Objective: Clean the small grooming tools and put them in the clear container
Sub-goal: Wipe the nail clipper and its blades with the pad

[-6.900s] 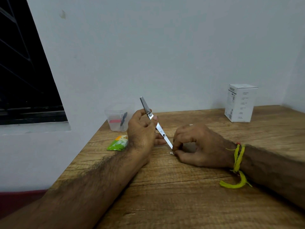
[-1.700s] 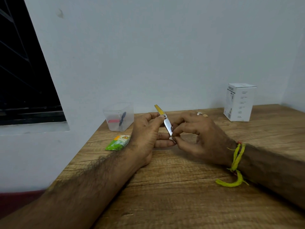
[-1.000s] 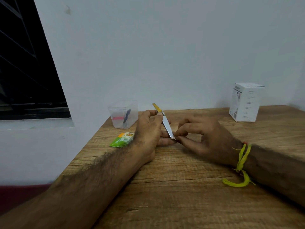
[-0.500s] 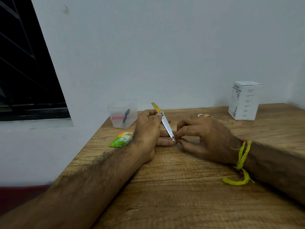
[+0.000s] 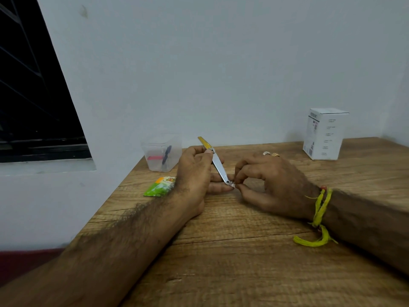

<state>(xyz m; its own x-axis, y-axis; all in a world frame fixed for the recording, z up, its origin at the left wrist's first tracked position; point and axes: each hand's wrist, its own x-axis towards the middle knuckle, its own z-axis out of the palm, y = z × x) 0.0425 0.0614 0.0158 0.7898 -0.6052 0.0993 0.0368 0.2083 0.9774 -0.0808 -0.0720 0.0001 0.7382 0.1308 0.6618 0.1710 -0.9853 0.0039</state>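
My left hand (image 5: pixel 194 173) holds a slim metal grooming tool (image 5: pixel 218 166) with a yellow upper part, tilted so that its top leans toward the wall. My right hand (image 5: pixel 270 182) pinches a tiny white scrap (image 5: pixel 232 184) against the tool's lower tip, just above the wooden table (image 5: pixel 243 251). A clear container (image 5: pixel 162 151) stands at the table's back left by the wall, with a black tool and a pink tool inside it.
A green and orange sachet (image 5: pixel 160 186) lies on the table left of my left hand. A white carton (image 5: pixel 324 134) stands at the back right near the wall. The table's left edge runs close to the sachet; a dark window sits at far left.
The tool was turned, so a yellow part now points up instead of grey metal. My right hand went from rubbing low near the table to pinching the tool's lower tip. Both hands stay put lately.
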